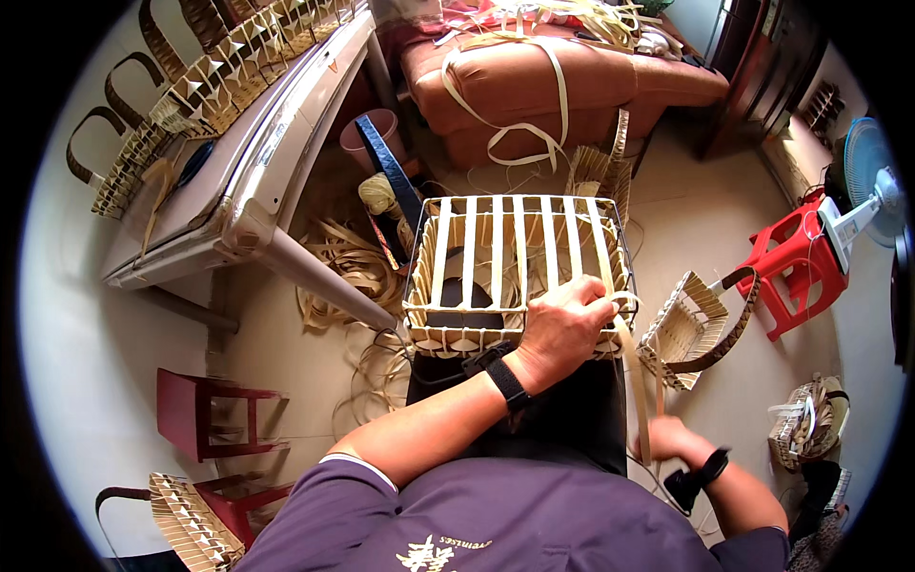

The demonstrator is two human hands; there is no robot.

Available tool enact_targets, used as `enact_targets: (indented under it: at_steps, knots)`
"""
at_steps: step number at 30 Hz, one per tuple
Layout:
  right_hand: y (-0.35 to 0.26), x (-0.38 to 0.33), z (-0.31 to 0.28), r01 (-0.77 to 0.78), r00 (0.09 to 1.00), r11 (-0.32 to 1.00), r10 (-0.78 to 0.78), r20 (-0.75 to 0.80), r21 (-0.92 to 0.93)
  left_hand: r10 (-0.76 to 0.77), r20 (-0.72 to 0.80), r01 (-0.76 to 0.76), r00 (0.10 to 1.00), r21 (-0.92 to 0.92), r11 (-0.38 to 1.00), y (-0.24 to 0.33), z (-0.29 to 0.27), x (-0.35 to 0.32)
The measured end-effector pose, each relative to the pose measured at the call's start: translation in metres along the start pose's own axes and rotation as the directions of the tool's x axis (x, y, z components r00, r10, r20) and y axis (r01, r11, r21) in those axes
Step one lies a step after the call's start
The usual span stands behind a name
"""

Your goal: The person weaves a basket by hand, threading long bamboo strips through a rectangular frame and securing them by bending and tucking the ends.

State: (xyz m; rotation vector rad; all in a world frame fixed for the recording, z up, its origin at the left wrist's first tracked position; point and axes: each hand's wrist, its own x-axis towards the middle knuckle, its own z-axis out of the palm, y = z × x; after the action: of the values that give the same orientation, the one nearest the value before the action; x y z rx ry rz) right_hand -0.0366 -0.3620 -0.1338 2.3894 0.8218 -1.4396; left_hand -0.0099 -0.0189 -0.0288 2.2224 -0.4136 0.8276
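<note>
A wire-framed basket (463, 341) with pale flat strips stretched across its open face rests on my lap. My left hand (564, 329), closed, lies over the near right part of the frame, its thumb and fingers pinching at a strip and the wire edge. From there a long tan strip (629, 367) runs down to the right. My right hand (664, 439) is low at my right side, fingers closed around that strip; its fingertips are partly hidden.
A small handled basket (688, 324) and a red stool (796, 262) with a blue fan (872, 181) stand right. Coiled strips (348, 272) lie left by a table (315, 281) holding several baskets. An orange sofa (505, 86) stands beyond.
</note>
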Motion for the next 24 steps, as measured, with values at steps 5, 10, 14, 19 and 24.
enact_targets:
  at_steps: [5, 10, 14, 19, 24]
  knots:
    - [0.032, -0.012, 0.007, 0.27, 0.939, 0.911, -0.177, -0.296, 0.313, 0.128, -0.023, -0.127, 0.992, 0.041, 0.991, -0.008, 0.008, -0.003]
    - [-0.053, -0.008, -0.095, 0.492, 0.814, 0.553, -0.018, -0.581, 0.672, 0.057, 0.036, -0.058, 0.998, 0.034, 0.998, -0.008, 0.003, -0.005]
    - [-0.101, -0.013, -0.129, 0.593, 0.803, 0.215, -0.088, -0.589, 0.776, 0.045, 0.053, -0.049, 0.998, 0.077, 0.996, -0.01, 0.002, -0.005]
    - [-0.098, -0.002, -0.136, 0.57, 0.821, 0.11, -0.126, -0.557, 0.814, 0.041, 0.047, -0.044, 0.998, 0.068, 0.997, -0.008, 0.001, -0.003]
    - [-0.08, -0.016, -0.134, 0.452, 0.892, 0.325, -0.177, -0.416, 0.831, 0.055, 0.008, -0.056, 0.998, 0.088, 0.995, -0.01, -0.002, -0.004]
